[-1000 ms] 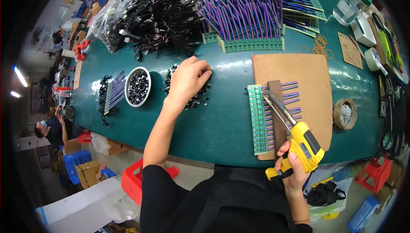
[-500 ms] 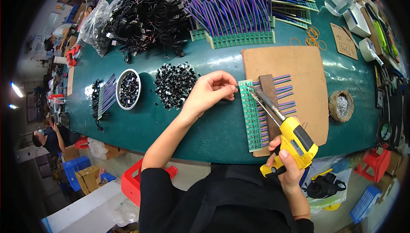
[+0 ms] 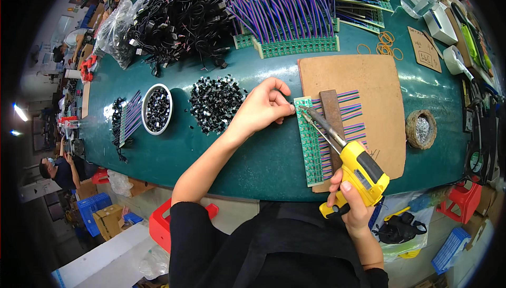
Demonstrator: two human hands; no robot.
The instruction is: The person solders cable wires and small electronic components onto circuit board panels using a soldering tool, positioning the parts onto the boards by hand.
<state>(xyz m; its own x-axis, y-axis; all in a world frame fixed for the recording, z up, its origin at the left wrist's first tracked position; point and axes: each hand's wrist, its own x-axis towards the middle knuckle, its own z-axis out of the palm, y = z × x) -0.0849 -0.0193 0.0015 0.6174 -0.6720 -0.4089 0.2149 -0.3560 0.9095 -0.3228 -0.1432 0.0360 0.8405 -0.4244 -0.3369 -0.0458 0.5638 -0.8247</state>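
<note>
My right hand [image 3: 354, 206] grips a yellow soldering gun [image 3: 363, 174] by its handle. The gun's long metal tip meets the upper part of a green circuit board panel [image 3: 312, 153]. Beside that spot, at the panel's left edge, the thumb and forefinger of my left hand [image 3: 261, 111] are pinched together; whatever they hold is too small to make out. Purple, blue and black wires [image 3: 354, 109] run rightward from the panel. A brown rectangular bar [image 3: 331, 113] lies across them, on a sheet of brown cardboard [image 3: 371, 77].
Left of my hand lies a pile of small black connectors [image 3: 213, 103], beside a white bowl [image 3: 171, 109] of similar parts. Black cables [image 3: 179, 21] and wired boards [image 3: 295, 48] are heaped at the back. A coiled ring [image 3: 411, 130] with silvery material sits right. Co-workers are at the left.
My left fingertips have moved slightly right, up to the panel's edge. The soldering gun has shifted a little left, its tip now further onto the panel.
</note>
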